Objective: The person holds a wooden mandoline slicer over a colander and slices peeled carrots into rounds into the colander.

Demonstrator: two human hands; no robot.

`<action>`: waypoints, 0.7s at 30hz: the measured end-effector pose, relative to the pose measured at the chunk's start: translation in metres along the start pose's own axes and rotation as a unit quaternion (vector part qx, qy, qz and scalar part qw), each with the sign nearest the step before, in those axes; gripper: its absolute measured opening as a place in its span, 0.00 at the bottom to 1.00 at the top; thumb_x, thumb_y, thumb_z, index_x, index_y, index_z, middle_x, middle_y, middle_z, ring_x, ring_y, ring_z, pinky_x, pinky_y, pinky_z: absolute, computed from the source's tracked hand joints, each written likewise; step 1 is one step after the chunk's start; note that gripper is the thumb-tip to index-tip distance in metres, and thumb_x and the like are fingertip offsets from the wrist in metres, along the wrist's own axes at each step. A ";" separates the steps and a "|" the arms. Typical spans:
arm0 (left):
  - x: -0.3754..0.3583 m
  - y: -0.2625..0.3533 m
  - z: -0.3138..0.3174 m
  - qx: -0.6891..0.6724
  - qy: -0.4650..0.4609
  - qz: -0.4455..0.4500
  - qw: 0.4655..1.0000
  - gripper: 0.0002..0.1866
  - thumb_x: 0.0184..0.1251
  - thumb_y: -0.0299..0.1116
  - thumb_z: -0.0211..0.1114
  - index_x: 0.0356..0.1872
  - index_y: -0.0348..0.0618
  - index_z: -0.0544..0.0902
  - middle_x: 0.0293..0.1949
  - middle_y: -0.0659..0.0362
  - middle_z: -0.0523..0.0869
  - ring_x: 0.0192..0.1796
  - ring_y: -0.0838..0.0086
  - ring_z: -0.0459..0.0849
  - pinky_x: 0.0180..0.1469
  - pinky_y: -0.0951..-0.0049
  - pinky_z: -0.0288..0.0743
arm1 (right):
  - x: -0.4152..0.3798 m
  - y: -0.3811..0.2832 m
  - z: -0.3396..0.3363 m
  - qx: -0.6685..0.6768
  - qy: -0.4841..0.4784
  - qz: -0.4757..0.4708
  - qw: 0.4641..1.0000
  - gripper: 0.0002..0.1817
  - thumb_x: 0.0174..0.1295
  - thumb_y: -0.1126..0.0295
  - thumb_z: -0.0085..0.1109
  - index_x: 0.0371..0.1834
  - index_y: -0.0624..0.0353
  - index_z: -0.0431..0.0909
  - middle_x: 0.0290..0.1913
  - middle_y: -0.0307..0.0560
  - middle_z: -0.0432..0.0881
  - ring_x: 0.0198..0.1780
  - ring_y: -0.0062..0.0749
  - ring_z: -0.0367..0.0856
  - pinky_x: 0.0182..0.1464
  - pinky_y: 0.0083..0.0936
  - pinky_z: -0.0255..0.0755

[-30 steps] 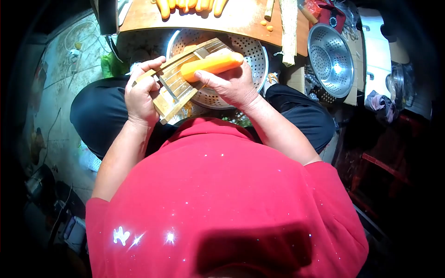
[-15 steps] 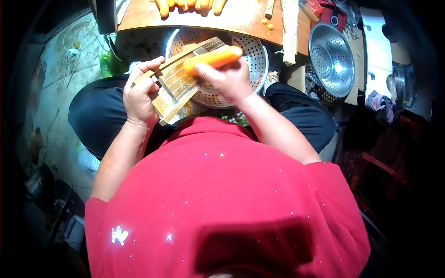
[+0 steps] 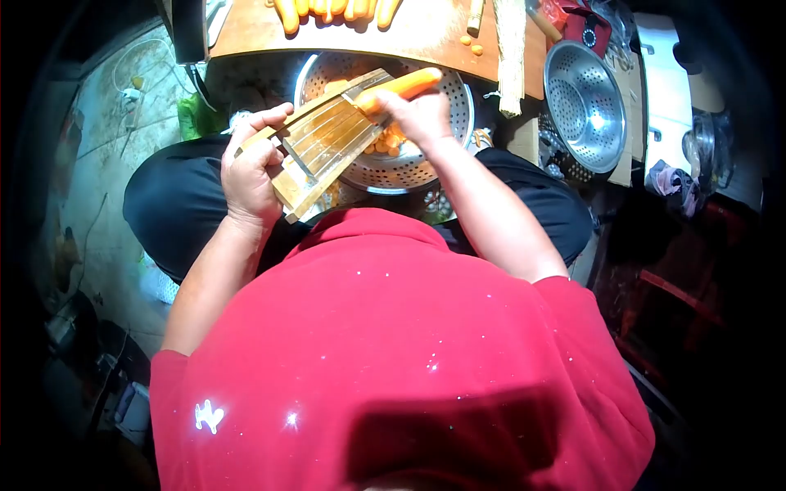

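Observation:
My left hand (image 3: 252,168) is closed around the lower left end of a wooden slicer (image 3: 315,147), which slants up to the right over a metal colander (image 3: 463,114). Closed on a peeled carrot (image 3: 413,83), my right hand (image 3: 422,116) is at the slicer's upper right end. The carrot lies against the board near its crossbar. Cut orange carrot pieces (image 3: 385,142) lie in the colander, partly hidden by the slicer and my right hand.
Several peeled carrots (image 3: 332,8) lie on a wooden table (image 3: 434,37) ahead, with small carrot bits (image 3: 477,50) near its right side. A second colander (image 3: 585,106) stands at the right. My knees flank the first colander.
My right hand has slid the carrot up and to the right along the slicer, baring more of the board and the cut pieces below. My left hand has hardly moved.

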State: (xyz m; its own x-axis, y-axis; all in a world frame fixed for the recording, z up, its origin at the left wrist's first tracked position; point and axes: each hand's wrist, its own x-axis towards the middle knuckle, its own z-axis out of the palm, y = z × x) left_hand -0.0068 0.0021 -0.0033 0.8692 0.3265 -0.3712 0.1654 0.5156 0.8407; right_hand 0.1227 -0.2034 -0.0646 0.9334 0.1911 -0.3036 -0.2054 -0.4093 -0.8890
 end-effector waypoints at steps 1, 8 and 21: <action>0.000 0.000 -0.001 0.000 0.001 0.002 1.000 0.23 0.44 0.21 0.46 0.47 0.34 0.76 0.54 0.52 0.76 0.50 0.71 0.73 0.51 0.78 0.69 | 0.011 0.005 -0.004 -0.027 0.050 0.036 0.998 0.22 0.46 0.58 0.72 0.36 0.67 0.81 0.35 0.49 0.85 0.34 0.30 0.85 0.41 0.24 0.79; -0.002 0.003 0.003 -0.011 0.011 0.001 1.000 0.24 0.44 0.21 0.46 0.47 0.34 0.76 0.54 0.52 0.77 0.49 0.72 0.74 0.50 0.79 0.69 | -0.051 -0.040 0.012 0.114 -0.102 -0.055 0.987 0.22 0.47 0.63 0.72 0.42 0.64 0.78 0.41 0.45 0.83 0.43 0.25 0.82 0.49 0.24 0.76; -0.002 0.003 0.004 -0.003 0.014 0.014 1.000 0.24 0.44 0.22 0.46 0.48 0.33 0.76 0.55 0.51 0.77 0.47 0.74 0.73 0.49 0.81 0.69 | -0.055 -0.048 0.017 0.100 -0.126 -0.087 0.983 0.25 0.46 0.61 0.73 0.42 0.65 0.76 0.43 0.45 0.83 0.45 0.27 0.82 0.52 0.22 0.74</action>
State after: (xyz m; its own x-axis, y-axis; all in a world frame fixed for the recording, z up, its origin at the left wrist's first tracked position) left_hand -0.0064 -0.0002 0.0016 0.8597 0.3633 -0.3591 0.1390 0.5101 0.8488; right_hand 0.0757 -0.1790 -0.0116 0.8618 0.4686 -0.1940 -0.1267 -0.1715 -0.9770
